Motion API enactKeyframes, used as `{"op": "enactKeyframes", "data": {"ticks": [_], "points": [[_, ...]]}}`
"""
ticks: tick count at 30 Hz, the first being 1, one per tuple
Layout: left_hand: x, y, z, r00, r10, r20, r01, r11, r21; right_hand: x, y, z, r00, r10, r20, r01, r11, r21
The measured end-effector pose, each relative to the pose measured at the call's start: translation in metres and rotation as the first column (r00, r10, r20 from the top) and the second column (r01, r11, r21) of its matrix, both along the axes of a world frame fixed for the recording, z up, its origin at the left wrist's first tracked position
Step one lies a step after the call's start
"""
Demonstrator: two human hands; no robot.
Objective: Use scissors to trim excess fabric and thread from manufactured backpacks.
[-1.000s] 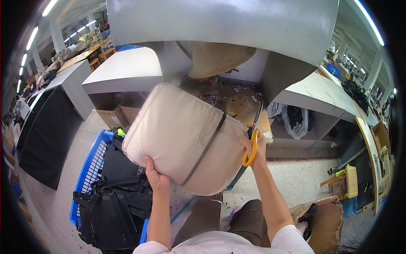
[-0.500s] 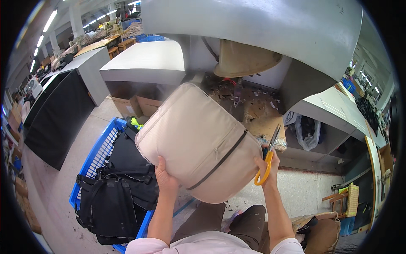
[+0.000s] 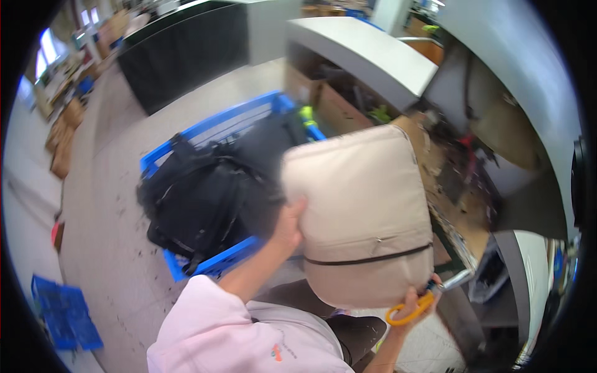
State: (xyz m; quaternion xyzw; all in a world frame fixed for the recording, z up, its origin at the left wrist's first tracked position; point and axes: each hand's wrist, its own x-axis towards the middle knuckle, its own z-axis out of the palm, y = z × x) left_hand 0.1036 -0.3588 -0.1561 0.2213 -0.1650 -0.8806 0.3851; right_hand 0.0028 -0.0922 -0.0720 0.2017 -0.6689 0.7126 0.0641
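A beige fabric bag (image 3: 360,193) with rounded corners, a small zip and a dark band across its lower part hangs in front of me. My left hand (image 3: 289,225) grips its left edge, thumb lying on the front face. At the lower right corner, my right hand (image 3: 413,304) holds the bag's edge together with a pair of scissors (image 3: 410,309). Their yellow handles lie by my fingers and the blades point up to the right. Behind the bag, to the left, black backpacks (image 3: 205,193) fill a blue plastic basket (image 3: 214,127). The fingers behind the bag are hidden.
At the right a grey metal machine housing (image 3: 528,68) overhangs a work surface littered with scraps. Cardboard boxes (image 3: 339,105) sit under a white-topped table (image 3: 367,53) beyond the basket. A blue folded piece (image 3: 65,314) lies on the floor at lower left.
The view has swung left, bringing the basket nearer the middle. The bag has turned to sit straighter, its dark band now nearly level. The scissors' blades have tipped over to the right.
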Motion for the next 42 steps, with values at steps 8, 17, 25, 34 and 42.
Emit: {"op": "enactKeyframes", "data": {"ticks": [8, 17, 25, 34, 42], "points": [[0.077, 0.076, -0.045, 0.949, -0.297, 0.105, 0.241, 0.899, 0.365, 0.034, -0.054, 0.06, 0.882, 0.468, -0.053, -0.437, 0.856, 0.277], [0.053, 0.054, 0.019, 0.973, -0.115, -0.199, 0.162, 0.957, 0.239, 0.088, -0.14, 0.116, 0.437, 0.761, -0.48, -0.697, 0.624, 0.354], [-0.047, -0.063, 0.02, 0.892, -0.418, -0.17, 0.438, 0.893, 0.102, 0.127, -0.237, 0.108, 0.253, 0.794, -0.553, -0.462, 0.602, 0.652], [0.119, -0.009, -0.139, 0.654, -0.418, 0.631, 0.542, 0.84, -0.005, 0.063, -0.106, -0.028, 0.836, 0.544, -0.066, -0.399, 0.687, 0.608], [0.071, 0.078, -0.092, 0.26, -0.331, 0.907, 0.95, 0.255, -0.179, 0.077, 0.171, -0.03, 0.607, -0.582, 0.541, 0.546, 0.8, 0.249]]}}
